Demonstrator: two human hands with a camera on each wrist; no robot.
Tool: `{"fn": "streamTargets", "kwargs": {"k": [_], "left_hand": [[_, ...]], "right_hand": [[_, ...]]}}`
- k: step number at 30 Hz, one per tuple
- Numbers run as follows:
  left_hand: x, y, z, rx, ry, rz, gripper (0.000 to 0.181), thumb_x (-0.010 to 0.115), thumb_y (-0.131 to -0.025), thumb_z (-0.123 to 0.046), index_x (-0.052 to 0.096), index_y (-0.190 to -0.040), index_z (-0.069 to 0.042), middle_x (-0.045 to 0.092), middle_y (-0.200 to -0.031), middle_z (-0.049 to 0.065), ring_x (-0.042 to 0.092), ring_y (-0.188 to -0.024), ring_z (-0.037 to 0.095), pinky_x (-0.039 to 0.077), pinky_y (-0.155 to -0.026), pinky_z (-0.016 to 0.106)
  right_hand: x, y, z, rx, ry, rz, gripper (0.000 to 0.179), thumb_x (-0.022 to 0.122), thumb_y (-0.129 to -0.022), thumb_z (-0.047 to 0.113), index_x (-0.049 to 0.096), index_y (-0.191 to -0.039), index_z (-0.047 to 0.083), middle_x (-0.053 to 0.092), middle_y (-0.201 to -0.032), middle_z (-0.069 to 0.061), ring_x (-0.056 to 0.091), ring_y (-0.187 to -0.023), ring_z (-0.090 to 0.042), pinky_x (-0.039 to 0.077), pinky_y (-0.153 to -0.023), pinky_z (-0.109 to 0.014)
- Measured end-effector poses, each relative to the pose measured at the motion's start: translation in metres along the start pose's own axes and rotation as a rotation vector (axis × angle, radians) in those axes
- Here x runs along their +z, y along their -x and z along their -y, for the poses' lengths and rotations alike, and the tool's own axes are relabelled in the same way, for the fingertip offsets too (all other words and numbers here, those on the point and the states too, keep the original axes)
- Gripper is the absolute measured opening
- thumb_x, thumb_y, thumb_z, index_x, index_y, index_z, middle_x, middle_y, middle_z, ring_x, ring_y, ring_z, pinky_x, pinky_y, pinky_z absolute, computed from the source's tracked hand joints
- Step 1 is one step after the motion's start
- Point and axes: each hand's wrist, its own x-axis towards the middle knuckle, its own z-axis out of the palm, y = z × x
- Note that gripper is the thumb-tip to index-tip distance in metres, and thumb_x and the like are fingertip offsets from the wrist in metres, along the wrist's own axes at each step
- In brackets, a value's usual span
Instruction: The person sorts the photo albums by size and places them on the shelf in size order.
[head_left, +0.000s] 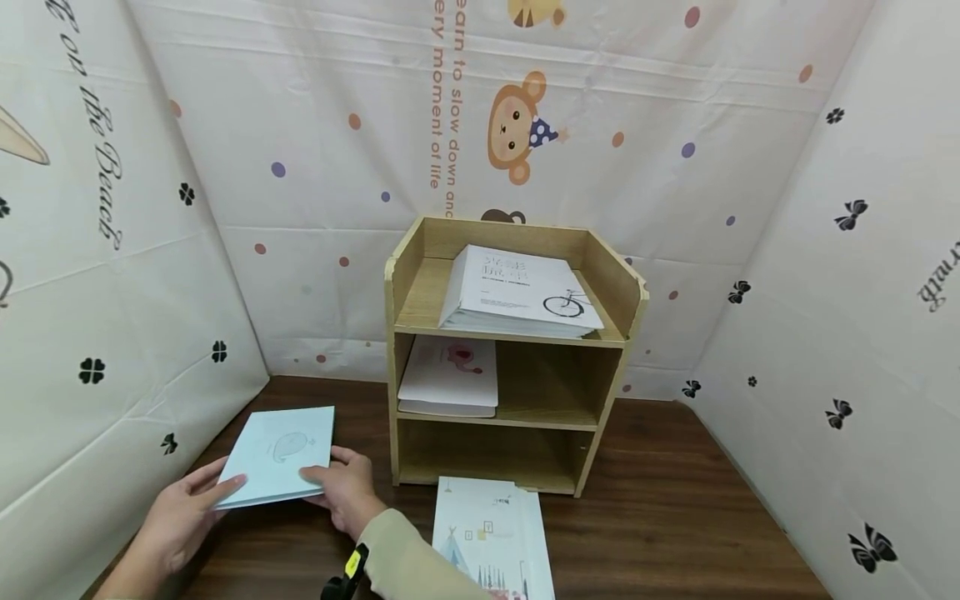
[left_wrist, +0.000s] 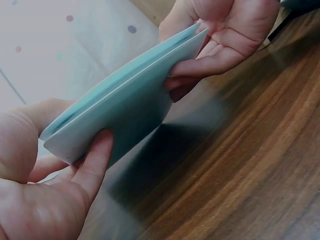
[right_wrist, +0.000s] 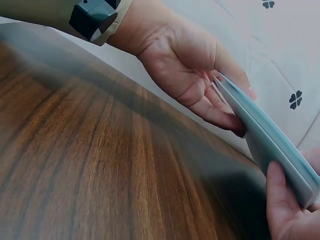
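Note:
Both hands hold a stack of light-blue thin notebooks [head_left: 277, 454] above the left side of the table. A small whale-like outline is drawn on the top cover. My left hand [head_left: 180, 517] grips the left edge, thumb on top and fingers underneath. On the right edge, my right hand [head_left: 347, 492] pinches it the same way. In the left wrist view the notebooks [left_wrist: 135, 95] are seen edge-on, with at least two layers, lifted off the wood. The right wrist view shows the right hand [right_wrist: 180, 65] with fingers below the notebooks [right_wrist: 270, 135].
A three-tier wooden shelf [head_left: 392, 375] stands at the back centre. Its top tier carries white books [head_left: 517, 287]; the middle one has white notebooks [head_left: 450, 375] on its left. Pale illustrated notebooks [head_left: 487, 533] lie on the dark table [head_left: 660, 517] before the shelf, partly behind the right sleeve.

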Motion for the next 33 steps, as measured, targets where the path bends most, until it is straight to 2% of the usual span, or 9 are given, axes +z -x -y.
{"fn": "streamTargets", "kwargs": {"k": [3,9,22,33], "left_hand": [[0.003,0.004,0.000,0.007,0.006,-0.016,0.109,0.084,-0.086,-0.030,0.013,-0.165,-0.006,0.059,-0.108,-0.020,0.065,-0.089,0.000,0.061,-0.081,0.022],[0.012,0.014,-0.001,0.047,0.053,-0.010,0.106,0.083,-0.088,-0.023,0.013,-0.165,-0.006,0.059,-0.091,-0.032,0.066,-0.089,-0.002,0.060,-0.082,0.022],[0.027,0.033,-0.007,0.123,0.030,-0.024,0.103,0.082,-0.089,-0.021,0.013,-0.164,-0.004,0.061,-0.092,-0.032,0.069,-0.090,0.000,0.061,-0.080,0.022],[0.033,0.048,-0.008,0.196,0.065,-0.034,0.101,0.083,-0.088,-0.018,0.017,-0.162,0.001,0.063,-0.094,-0.034,0.070,-0.090,-0.001,0.060,-0.077,0.018]], "right_hand": [[-0.002,0.002,0.003,-0.002,-0.002,0.012,0.049,0.076,-0.079,-0.015,0.064,-0.124,-0.001,0.073,-0.094,-0.013,0.076,-0.083,-0.030,0.065,-0.071,-0.044],[-0.008,0.007,0.014,-0.009,-0.006,0.037,0.050,0.076,-0.078,-0.016,0.065,-0.124,0.002,0.072,-0.095,-0.013,0.076,-0.083,-0.029,0.065,-0.072,-0.044],[-0.018,0.021,0.027,-0.002,-0.021,0.042,0.053,0.079,-0.078,-0.014,0.066,-0.125,0.007,0.072,-0.095,-0.012,0.076,-0.083,-0.028,0.065,-0.071,-0.041],[-0.026,0.031,0.038,-0.033,-0.034,0.105,0.054,0.078,-0.078,-0.015,0.066,-0.126,0.007,0.074,-0.095,-0.013,0.077,-0.083,-0.029,0.065,-0.071,-0.042]]}}
